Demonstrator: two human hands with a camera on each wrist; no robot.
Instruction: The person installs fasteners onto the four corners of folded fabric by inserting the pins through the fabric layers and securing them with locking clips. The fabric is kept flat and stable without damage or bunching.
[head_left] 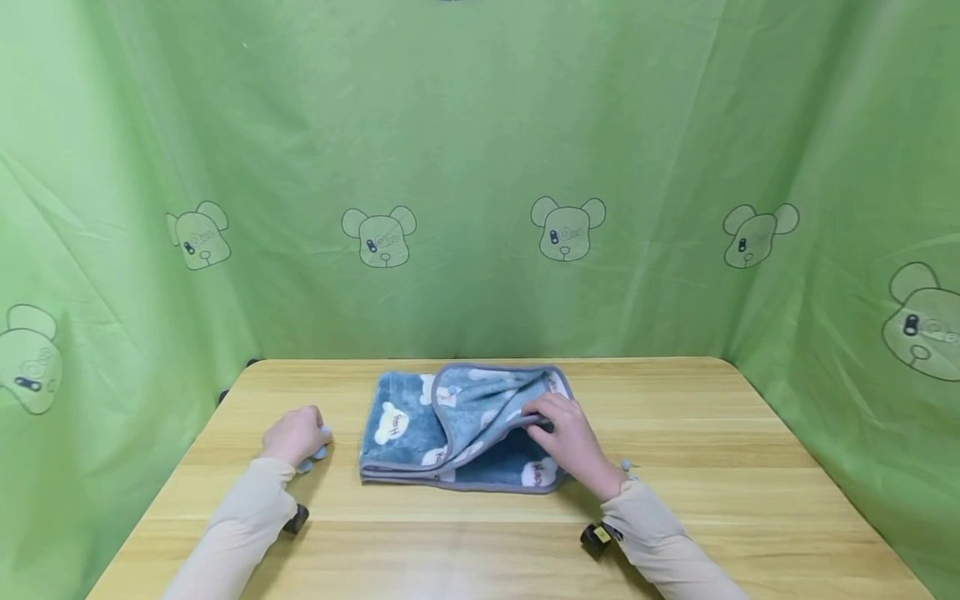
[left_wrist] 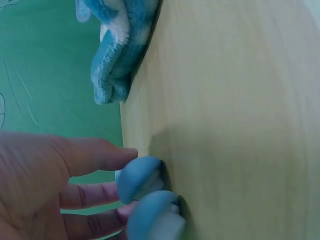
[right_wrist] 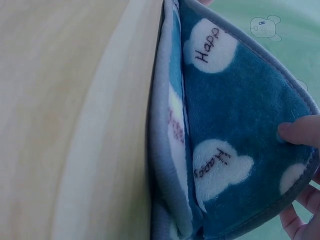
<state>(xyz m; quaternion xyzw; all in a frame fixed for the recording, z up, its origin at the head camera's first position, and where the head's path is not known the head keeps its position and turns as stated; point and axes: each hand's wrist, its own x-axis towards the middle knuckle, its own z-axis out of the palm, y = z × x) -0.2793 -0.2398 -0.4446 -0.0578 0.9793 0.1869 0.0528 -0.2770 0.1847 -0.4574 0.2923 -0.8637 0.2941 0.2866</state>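
Your right hand (head_left: 573,442) is grasping the grey-bound edge of a folded teal fleece blanket with white bear patches (head_left: 465,433), the thumb pressing its inner face while the other fingers are partly hiding behind the raised flap. Your left hand (head_left: 292,435) is touching small, rounded, blue-capped mushroom-shaped pieces (left_wrist: 140,175); whether its fingers are gripping one, you cannot tell. The lower frame edge is cutting off the nearer piece in the left wrist view. Beside your right wrist, pale blue bits (head_left: 628,469) are showing, too covered to identify. The blanket is lying between your hands, mid-width on the light wood-grain surface (head_left: 450,550), its inner layers mostly hidden. Behind, a green curtain printed with bear heads (head_left: 480,125) is hanging, its top cut off.
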